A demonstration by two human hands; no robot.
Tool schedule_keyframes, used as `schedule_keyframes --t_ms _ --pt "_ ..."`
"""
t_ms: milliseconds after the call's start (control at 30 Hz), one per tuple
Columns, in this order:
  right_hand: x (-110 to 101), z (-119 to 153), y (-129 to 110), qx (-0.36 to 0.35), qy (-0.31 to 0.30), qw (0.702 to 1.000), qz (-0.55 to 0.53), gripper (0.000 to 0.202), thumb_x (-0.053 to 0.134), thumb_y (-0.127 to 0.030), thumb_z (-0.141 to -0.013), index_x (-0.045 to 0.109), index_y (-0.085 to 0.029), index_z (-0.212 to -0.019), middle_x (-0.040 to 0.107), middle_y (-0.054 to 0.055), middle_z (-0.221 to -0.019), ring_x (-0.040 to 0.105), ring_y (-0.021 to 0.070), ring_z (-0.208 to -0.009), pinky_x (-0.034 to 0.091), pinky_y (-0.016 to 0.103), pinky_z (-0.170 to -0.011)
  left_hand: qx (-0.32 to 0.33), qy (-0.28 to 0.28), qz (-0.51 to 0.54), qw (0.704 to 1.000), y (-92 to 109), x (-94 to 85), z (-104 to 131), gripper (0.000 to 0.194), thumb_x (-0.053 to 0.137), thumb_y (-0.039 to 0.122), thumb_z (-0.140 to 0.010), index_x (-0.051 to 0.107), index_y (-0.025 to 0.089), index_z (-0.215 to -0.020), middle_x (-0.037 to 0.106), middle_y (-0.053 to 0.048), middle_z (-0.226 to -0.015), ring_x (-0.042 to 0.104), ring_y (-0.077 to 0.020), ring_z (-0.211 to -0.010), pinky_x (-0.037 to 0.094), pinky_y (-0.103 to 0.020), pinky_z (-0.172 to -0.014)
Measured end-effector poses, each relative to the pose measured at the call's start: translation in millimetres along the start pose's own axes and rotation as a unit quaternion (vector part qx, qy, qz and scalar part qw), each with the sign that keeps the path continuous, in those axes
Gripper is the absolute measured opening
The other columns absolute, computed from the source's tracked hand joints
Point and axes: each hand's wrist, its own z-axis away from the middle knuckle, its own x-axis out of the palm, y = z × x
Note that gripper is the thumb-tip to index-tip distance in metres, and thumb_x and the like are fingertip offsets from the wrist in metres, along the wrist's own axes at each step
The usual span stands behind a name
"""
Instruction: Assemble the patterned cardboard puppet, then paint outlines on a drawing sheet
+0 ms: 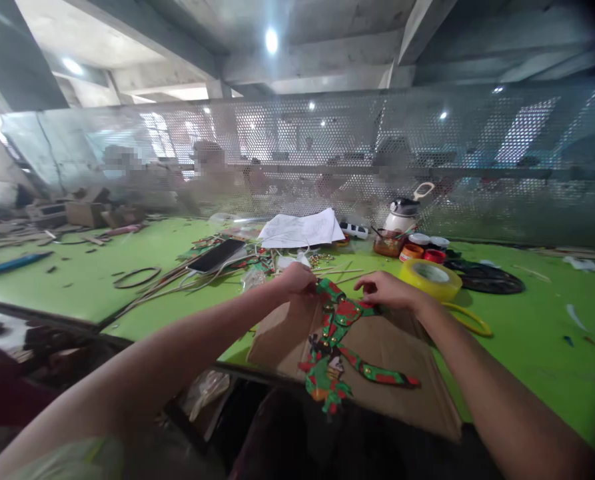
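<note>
A flat jointed puppet figure (347,312), painted green and red with small brass-coloured fasteners at its joints, lies on a brown cardboard sheet (392,347). Its head end (322,380) points toward me and overhangs the cardboard's near edge. One long limb (382,375) stretches out to the right. My left hand (300,280) is closed at the tip of the far left limb, its fingertips partly hidden. At the far right limb, my right hand (388,291) has bent fingers around the limb's end, with the index finger raised a little.
Yellow tape (431,279) and a yellow ring (470,320) lie right of the cardboard. Beyond are paint jars (411,252), a brown jar (388,244), a white bottle (402,215) and papers (302,228). A phone (217,256) and thin strips lie to the left. A mesh partition (297,153) stands behind.
</note>
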Motion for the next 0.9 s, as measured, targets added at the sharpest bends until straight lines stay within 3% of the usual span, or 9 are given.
schedule_keyframes --t_ms 167,267,333,400,433,567,633,800,900 --pt "15.3 -2.9 -11.8 -0.02 0.034 0.999 0.016 0.026 0.06 -0.016 -0.071 0.071 -0.011 -0.094 0.066 0.004 -0.074 0.056 0.0142 -0.066 0.043 0.025 -0.063 0.005 0.025 -0.115 0.993 -1.4 -21.2 8.8 0.019 0.063 0.017 -0.067 0.052 0.015 -0.051 0.057 -0.004 -0.05 0.056 -0.0163 -0.048 0.044 -0.028 -0.053" --pt "24.0 -4.3 -21.4 -0.039 0.048 0.998 0.02 0.024 0.059 -0.016 -0.073 0.07 -0.011 -0.094 0.067 0.006 -0.08 0.058 0.0157 -0.072 0.044 0.027 -0.068 0.053 0.091 -0.173 0.979 6.8 -37.8 9.4 0.014 0.065 0.017 -0.063 0.053 0.016 -0.055 0.056 -0.004 -0.053 0.059 -0.0197 -0.062 0.043 -0.028 -0.06" --pt "29.0 -6.5 -23.3 -0.065 0.07 0.995 0.02 0.023 0.059 -0.016 -0.072 0.07 -0.012 -0.092 0.068 0.006 -0.082 0.059 0.0169 -0.075 0.044 0.027 -0.071 0.11 0.141 -0.202 0.963 16.7 -36.8 9.1 0.008 0.063 0.017 -0.063 0.055 0.018 -0.063 0.059 -0.004 -0.063 0.059 -0.0213 -0.077 0.042 -0.028 -0.068" --pt "33.7 -8.9 -22.4 -0.097 0.095 0.991 0.013 0.022 0.059 -0.016 -0.072 0.071 -0.014 -0.091 0.069 0.006 -0.084 0.06 0.018 -0.078 0.045 0.029 -0.073 0.188 0.152 -0.246 0.939 26.0 -20.4 7.6 0.005 0.059 0.019 -0.067 0.058 0.019 -0.072 0.061 -0.006 -0.075 0.057 -0.0217 -0.084 0.042 -0.028 -0.073" --pt "35.9 -9.9 -21.4 -0.107 0.108 0.988 0.007 0.022 0.059 -0.016 -0.072 0.071 -0.014 -0.09 0.069 0.006 -0.085 0.061 0.0186 -0.079 0.045 0.029 -0.074 0.224 0.118 -0.272 0.928 28.9 -7.4 6.0 0.007 0.057 0.018 -0.068 0.059 0.018 -0.075 0.062 -0.007 -0.079 0.057 -0.0219 -0.084 0.042 -0.029 -0.075" --pt "43.4 -10.2 -16.6 -0.088 0.142 0.986 -0.012 0.018 0.059 -0.019 -0.073 0.071 -0.013 -0.084 0.07 0.006 -0.08 0.062 0.0208 -0.075 0.047 0.031 -0.071 0.206 0.03 -0.273 0.939 21.2 48.8 -6.2 0.018 0.058 0.013 -0.064 0.064 0.016 -0.082 0.066 -0.007 -0.074 0.059 -0.0201 -0.07 0.044 -0.028 -0.065" --pt "46.3 -9.5 -13.8 -0.083 0.139 0.986 -0.038 0.019 0.057 -0.02 -0.074 0.07 -0.013 -0.085 0.07 0.007 -0.081 0.063 0.0219 -0.076 0.048 0.031 -0.07 0.188 0.01 -0.258 0.948 8.7 64.3 -12.3 0.026 0.056 0.011 -0.066 0.065 0.013 -0.09 0.068 -0.009 -0.08 0.061 -0.0196 -0.069 0.046 -0.027 -0.062" --pt "45.5 -8.9 -7.3 -0.093 0.133 0.985 -0.05 0.026 0.053 -0.021 -0.077 0.07 -0.017 -0.097 0.07 0.009 -0.099 0.064 0.0257 -0.092 0.048 0.037 -0.083 0.197 -0.039 -0.217 0.955 -17.3 66.3 -12.9 0.048 0.062 0.014 -0.064 0.06 0.015 -0.112 0.069 -0.009 -0.096 0.063 -0.0214 -0.083 0.049 -0.027 -0.069" --pt "28.6 -7.1 -8.2 -0.078 0.186 0.979 0.016 0.022 0.053 -0.027 -0.079 0.07 -0.018 -0.09 0.07 0.009 -0.096 0.064 0.0263 -0.091 0.048 0.038 -0.083 0.217 -0.074 -0.201 0.952 -22.7 64.4 -11.7 0.056 0.064 0.017 -0.063 0.055 0.017 -0.119 0.068 -0.008 -0.099 0.063 -0.0218 -0.085 0.049 -0.028 -0.072"
